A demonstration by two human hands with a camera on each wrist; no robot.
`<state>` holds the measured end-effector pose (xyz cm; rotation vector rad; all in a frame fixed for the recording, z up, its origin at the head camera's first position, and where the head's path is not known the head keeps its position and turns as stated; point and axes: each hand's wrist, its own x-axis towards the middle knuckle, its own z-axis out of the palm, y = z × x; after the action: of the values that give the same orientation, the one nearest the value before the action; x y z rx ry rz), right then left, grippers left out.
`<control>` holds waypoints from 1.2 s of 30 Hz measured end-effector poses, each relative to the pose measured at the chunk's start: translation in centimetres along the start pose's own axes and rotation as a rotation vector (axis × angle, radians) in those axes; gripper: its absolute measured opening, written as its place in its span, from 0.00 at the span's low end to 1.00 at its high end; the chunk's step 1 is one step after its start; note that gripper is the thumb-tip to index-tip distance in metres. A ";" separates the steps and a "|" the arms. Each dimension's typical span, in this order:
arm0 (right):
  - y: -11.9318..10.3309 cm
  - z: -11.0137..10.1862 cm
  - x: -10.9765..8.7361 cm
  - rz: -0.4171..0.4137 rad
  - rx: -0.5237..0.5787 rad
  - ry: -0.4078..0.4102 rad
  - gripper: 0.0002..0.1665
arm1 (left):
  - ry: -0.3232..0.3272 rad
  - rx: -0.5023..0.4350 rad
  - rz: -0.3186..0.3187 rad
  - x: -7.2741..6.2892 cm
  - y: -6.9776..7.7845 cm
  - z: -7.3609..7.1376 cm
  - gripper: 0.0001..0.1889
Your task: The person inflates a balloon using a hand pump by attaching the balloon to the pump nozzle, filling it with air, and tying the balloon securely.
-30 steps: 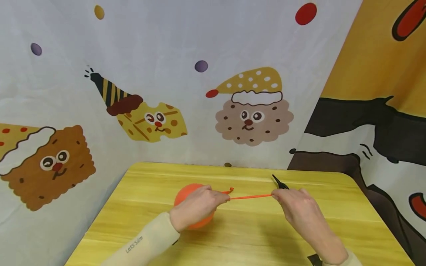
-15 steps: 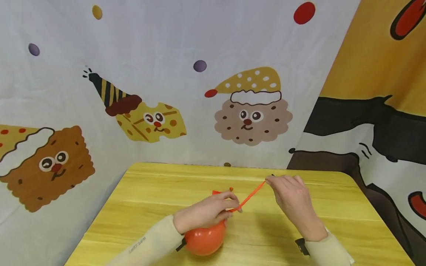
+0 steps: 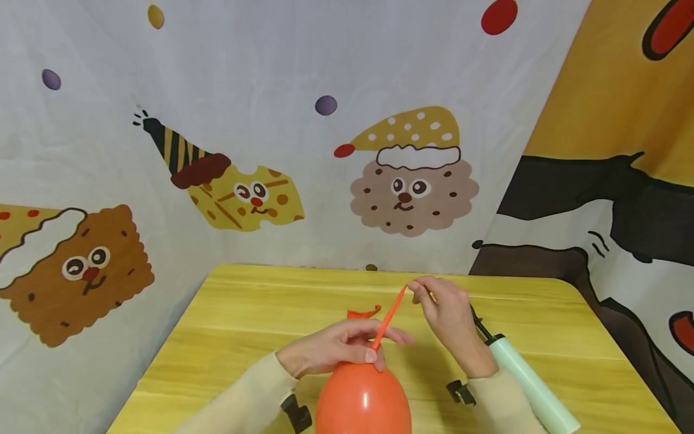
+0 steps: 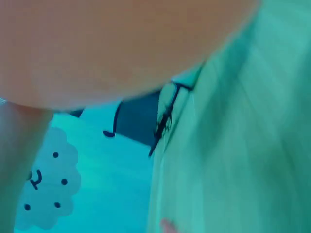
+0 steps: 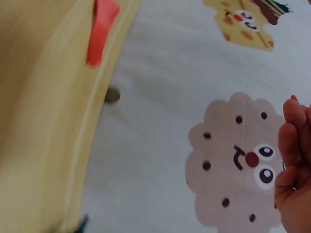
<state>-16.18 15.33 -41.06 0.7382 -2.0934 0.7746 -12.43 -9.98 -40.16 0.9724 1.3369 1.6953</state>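
Observation:
An inflated orange-red balloon [image 3: 363,401] hangs at the front of the table, its lower part cut off by the head view's edge. Just above its round body, my left hand [image 3: 336,343] pinches the base of the neck between thumb and finger, the other fingers extended. The stretched neck [image 3: 391,316] runs up and right to my right hand [image 3: 447,313], which pinches its end. In the right wrist view, the curled fingers [image 5: 293,141] of that hand show at the right edge, with a bit of red at the tip.
A limp orange-red balloon [image 3: 362,313] lies on the yellow wood-grain table [image 3: 260,301] behind my left hand. To the right, partly behind my right forearm, lies a mint-green hand pump [image 3: 534,383] with a black nozzle. A cartoon-printed cloth [image 3: 271,78] hangs behind the table.
The inflated balloon has come out from under my left hand toward the front. Its neck has swung from nearly level to steep, as my right hand rose and moved left, uncovering the pump.

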 end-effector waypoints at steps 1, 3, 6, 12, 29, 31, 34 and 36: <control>-0.1 0.2 -0.2 0.017 0.025 -0.009 0.20 | 0.006 -0.056 0.031 -0.2 0.0 0.1 0.26; -0.2 0.6 -0.6 0.042 0.069 -0.024 0.16 | 0.016 -0.187 0.095 -0.5 -0.1 0.5 0.28; -0.2 1.1 -1.4 0.061 0.113 -0.061 0.14 | 0.025 -0.369 0.212 -0.7 0.0 1.0 0.28; -0.8 2.1 -2.1 0.041 0.182 -0.089 0.20 | 0.051 -0.634 0.470 -0.5 0.7 1.5 0.21; -4.1 0.7 -2.6 -0.096 0.063 -0.156 0.20 | 0.483 -0.337 0.304 0.1 0.3 0.3 0.17; -4.2 0.4 -2.5 -0.074 0.054 -0.198 0.15 | 0.503 -0.158 0.179 0.6 0.2 -0.2 0.16; -4.5 0.1 -2.2 -0.035 0.034 -0.267 0.12 | 0.506 0.039 0.058 1.2 0.2 -0.6 0.15; -4.7 0.0 -2.2 -0.019 0.022 -0.301 0.13 | 0.522 0.130 0.018 1.3 0.3 -0.8 0.15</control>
<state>-11.72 12.81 -41.55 0.9331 -2.3437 0.7120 -13.70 -9.22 -39.89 0.6279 1.7920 1.9786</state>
